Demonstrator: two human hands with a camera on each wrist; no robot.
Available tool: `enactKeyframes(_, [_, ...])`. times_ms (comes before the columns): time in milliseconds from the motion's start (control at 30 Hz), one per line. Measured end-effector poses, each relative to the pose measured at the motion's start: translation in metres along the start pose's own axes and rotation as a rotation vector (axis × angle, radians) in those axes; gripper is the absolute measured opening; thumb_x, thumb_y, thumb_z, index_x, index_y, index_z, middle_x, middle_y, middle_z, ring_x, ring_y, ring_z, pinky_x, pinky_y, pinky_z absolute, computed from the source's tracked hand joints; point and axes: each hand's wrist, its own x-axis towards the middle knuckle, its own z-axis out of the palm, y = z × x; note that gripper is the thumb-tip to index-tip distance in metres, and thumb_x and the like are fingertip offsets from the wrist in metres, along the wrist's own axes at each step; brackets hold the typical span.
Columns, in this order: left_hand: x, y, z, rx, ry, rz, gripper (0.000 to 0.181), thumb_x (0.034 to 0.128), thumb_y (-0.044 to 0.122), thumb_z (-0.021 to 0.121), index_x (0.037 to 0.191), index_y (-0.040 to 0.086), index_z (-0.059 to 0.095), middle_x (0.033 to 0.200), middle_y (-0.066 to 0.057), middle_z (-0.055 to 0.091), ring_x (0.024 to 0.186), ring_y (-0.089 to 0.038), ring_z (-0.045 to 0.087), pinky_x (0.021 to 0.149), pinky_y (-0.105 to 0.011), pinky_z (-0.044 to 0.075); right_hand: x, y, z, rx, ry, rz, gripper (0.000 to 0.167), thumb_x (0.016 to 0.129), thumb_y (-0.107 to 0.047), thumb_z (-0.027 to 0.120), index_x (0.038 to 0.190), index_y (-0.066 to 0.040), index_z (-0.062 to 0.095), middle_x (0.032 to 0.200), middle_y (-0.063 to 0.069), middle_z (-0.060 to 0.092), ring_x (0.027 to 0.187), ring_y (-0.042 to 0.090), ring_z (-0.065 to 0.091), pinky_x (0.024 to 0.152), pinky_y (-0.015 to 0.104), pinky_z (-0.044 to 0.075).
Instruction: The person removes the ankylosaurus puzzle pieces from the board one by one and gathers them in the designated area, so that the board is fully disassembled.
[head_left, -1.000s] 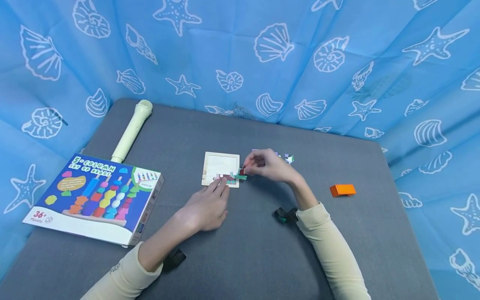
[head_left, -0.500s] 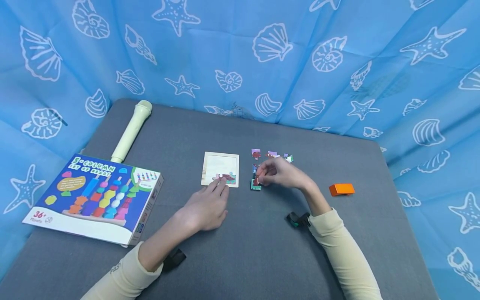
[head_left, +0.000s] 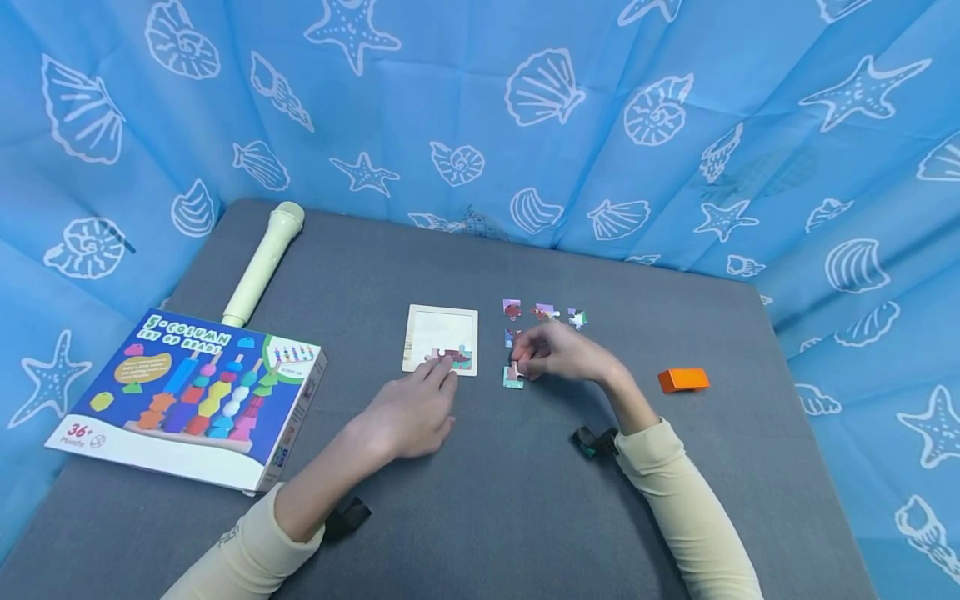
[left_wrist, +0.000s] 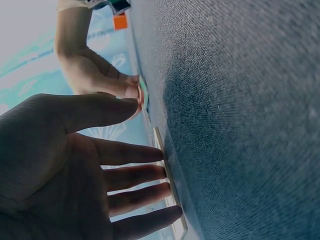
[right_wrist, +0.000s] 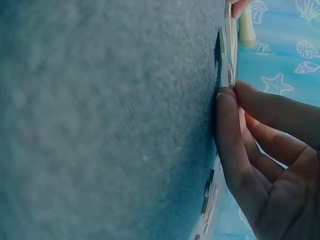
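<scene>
My left hand (head_left: 416,411) rests its fingertips on the near edge of a square wooden puzzle tray (head_left: 411,333). In the left wrist view those fingers (left_wrist: 135,177) are straight and the thumb stands free. Joined puzzle pieces (head_left: 457,357), brown and green, lie along the tray's near side, partly hidden by the fingers. To the right of the tray, my right hand (head_left: 562,352) pinches a pink and teal puzzle piece (head_left: 513,379) between thumb and forefinger. The right wrist view shows this piece (right_wrist: 227,57) edge-on, tilted near the cloth.
Several loose puzzle pieces (head_left: 546,311) lie beyond my right hand. An orange block (head_left: 684,380) stands farther right. At the left are a bead-set box (head_left: 191,396) and a pale toy microphone (head_left: 262,265). A blue shell-print curtain (head_left: 480,108) borders the grey table (head_left: 480,517).
My right hand has drawn back rightward from the tray's edge with a puzzle piece. Over the last half second, the visible piece turned from dark red to paler pink. My left hand has stayed put.
</scene>
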Motion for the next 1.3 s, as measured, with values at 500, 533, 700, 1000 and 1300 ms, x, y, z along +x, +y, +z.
enactKeyframes(500, [0.001, 0.000, -0.002, -0.019, -0.003, -0.004, 0.060, 0.1102, 0.032, 0.062, 0.154, -0.009, 0.053, 0.173, -0.025, 0.038, 0.162, -0.041, 0.039, 0.119, -0.057, 0.053, 0.011, -0.015, 0.001, 0.008, 0.015, -0.025, 0.013, 0.100, -0.004, 0.075, 0.111, 0.004, 0.076, 0.099, 0.016, 0.077, 0.083, 0.014, 0.069, 0.076, 0.030, 0.062])
enactKeyframes(533, [0.001, 0.000, -0.002, -0.022, -0.007, -0.005, 0.061, 0.1103, 0.032, 0.062, 0.154, -0.009, 0.053, 0.174, -0.025, 0.037, 0.163, -0.042, 0.038, 0.121, -0.057, 0.051, 0.013, -0.017, 0.002, 0.008, 0.015, -0.034, 0.014, 0.100, -0.005, 0.075, 0.111, 0.004, 0.077, 0.100, 0.015, 0.077, 0.083, 0.014, 0.068, 0.076, 0.028, 0.061])
enactKeyframes(700, [0.000, 0.004, -0.001, -0.040, -0.048, -0.016, 0.064, 0.1111, 0.034, 0.060, 0.159, -0.008, 0.048, 0.176, -0.027, 0.031, 0.167, -0.043, 0.029, 0.132, -0.055, 0.038, 0.027, -0.027, 0.007, 0.024, 0.008, -0.072, 0.016, 0.100, -0.004, 0.075, 0.114, 0.004, 0.077, 0.102, 0.014, 0.078, 0.082, 0.013, 0.068, 0.076, 0.024, 0.060])
enactKeyframes(1000, [-0.001, 0.010, 0.002, 0.001, -0.085, -0.023, 0.064, 0.1119, 0.038, 0.058, 0.161, -0.003, 0.048, 0.178, -0.027, 0.026, 0.169, -0.040, 0.024, 0.134, -0.058, 0.035, 0.063, -0.049, 0.024, -0.004, -0.059, -0.138, 0.016, 0.102, -0.006, 0.073, 0.114, 0.002, 0.079, 0.101, 0.012, 0.080, 0.084, 0.009, 0.069, 0.079, 0.023, 0.059])
enactKeyframes(1300, [0.001, 0.013, 0.005, 0.051, -0.088, 0.029, 0.065, 0.1119, 0.039, 0.059, 0.161, -0.001, 0.048, 0.178, -0.018, 0.033, 0.169, -0.031, 0.029, 0.133, -0.052, 0.037, 0.088, -0.062, 0.036, -0.149, -0.094, -0.090, 0.011, 0.101, -0.007, 0.074, 0.108, -0.003, 0.082, 0.090, 0.007, 0.078, 0.076, 0.006, 0.063, 0.071, 0.018, 0.052])
